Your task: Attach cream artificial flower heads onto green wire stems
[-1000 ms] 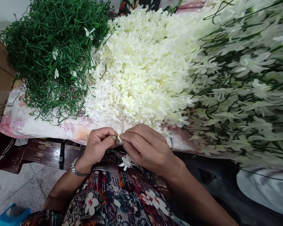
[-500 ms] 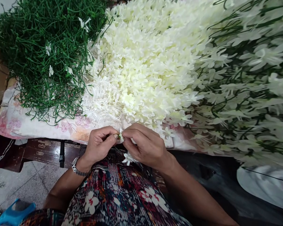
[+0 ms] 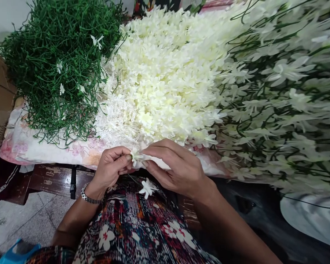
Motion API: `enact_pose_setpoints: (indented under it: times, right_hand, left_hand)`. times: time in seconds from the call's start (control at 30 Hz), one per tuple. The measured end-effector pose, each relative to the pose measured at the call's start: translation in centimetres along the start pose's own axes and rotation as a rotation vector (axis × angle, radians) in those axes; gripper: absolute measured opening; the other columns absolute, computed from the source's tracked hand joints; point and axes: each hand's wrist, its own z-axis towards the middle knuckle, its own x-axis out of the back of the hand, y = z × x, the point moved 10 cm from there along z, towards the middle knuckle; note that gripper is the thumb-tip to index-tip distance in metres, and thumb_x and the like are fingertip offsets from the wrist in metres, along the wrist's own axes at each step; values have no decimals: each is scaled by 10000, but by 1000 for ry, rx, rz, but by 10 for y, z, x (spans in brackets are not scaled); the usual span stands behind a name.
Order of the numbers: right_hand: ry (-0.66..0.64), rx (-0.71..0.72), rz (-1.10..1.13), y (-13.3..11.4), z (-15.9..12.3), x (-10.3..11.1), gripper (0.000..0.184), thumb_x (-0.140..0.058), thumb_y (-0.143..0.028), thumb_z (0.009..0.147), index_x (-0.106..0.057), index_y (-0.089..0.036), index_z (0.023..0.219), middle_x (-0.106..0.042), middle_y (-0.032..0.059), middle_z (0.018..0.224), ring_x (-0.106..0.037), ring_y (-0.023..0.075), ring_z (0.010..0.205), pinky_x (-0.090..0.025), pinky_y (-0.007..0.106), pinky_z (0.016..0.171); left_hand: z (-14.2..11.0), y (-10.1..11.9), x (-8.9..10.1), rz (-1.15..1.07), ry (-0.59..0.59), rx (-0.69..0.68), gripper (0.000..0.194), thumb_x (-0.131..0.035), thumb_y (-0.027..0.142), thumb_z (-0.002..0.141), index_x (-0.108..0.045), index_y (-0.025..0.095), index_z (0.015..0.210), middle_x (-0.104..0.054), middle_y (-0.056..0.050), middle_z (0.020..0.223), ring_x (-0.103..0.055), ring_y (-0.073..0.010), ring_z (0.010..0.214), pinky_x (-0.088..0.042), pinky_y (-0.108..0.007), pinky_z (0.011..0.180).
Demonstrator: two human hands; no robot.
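Observation:
My left hand [image 3: 111,168] pinches a small white artificial flower [image 3: 136,157] at its base, over my lap. My right hand [image 3: 173,167] meets it from the right, fingertips on the same flower. A second white flower on a thin green stem [image 3: 147,188] hangs just below the hands, against my patterned clothing. Right behind the hands lies a big heap of loose cream-white flower heads [image 3: 167,80], with a patch of thin white plastic stamens [image 3: 114,119] at its left edge.
A tangled pile of green wire stems [image 3: 57,66] fills the far left of the floral cloth [image 3: 22,146]. Assembled flower sprays with green stems [image 3: 286,102] crowd the right side. A dark wooden bench edge [image 3: 52,178] and tiled floor [image 3: 19,216] show at lower left.
The white flower between my fingertips now shows its opened petals; before, only a small bud end was visible. My right fingers have loosened slightly. The hands stay in the same place.

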Motion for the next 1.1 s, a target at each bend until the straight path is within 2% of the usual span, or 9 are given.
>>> enact_pose_setpoints:
  times: [0.33, 0.5, 0.67, 0.9, 1.1]
  right_hand:
    - [-103, 75, -127, -12, 6, -13, 65, -489, -108, 748, -532, -143, 780, -551, 41, 691, -517, 133, 708, -457, 267, 625]
    - [-112, 45, -132, -10, 4, -17, 61, -497, -97, 740, -531, -139, 769, -558, 42, 681, -513, 128, 682, -453, 265, 626]
    - [-18, -3, -95, -7, 0, -15, 115, -525, -70, 712, -526, -140, 803, -574, 39, 691, -523, 118, 666, -453, 247, 606]
    - [-11, 45, -151, -8, -1, -19, 147, -529, -78, 703, -514, -162, 823, -577, 37, 711, -520, 129, 677, -454, 273, 622]
    - [-85, 53, -124, -5, -2, -23, 146, -510, -72, 707, -503, -169, 817, -570, 32, 711, -522, 124, 679, -461, 267, 626]
  left_hand:
    - [-6, 7, -2, 200, -11, -142, 224, -577, 341, 706, -571, 120, 672, -410, 37, 516, -311, -31, 442, -258, -158, 410]
    - [-7, 10, -5, 243, -33, -195, 223, -527, 315, 753, -520, 128, 631, -368, 51, 498, -271, -29, 429, -250, -165, 417]
    - [-5, 5, -6, 170, -45, -167, 229, -508, 297, 772, -493, 130, 617, -328, 61, 481, -243, -26, 414, -216, -170, 404]
    - [-3, 2, -6, 183, -49, -156, 211, -495, 286, 769, -495, 133, 624, -335, 61, 492, -240, -27, 411, -208, -176, 402]
    - [-4, 11, -9, 428, -38, -185, 172, -444, 209, 758, -511, 133, 619, -368, 46, 519, -298, -45, 468, -256, -173, 446]
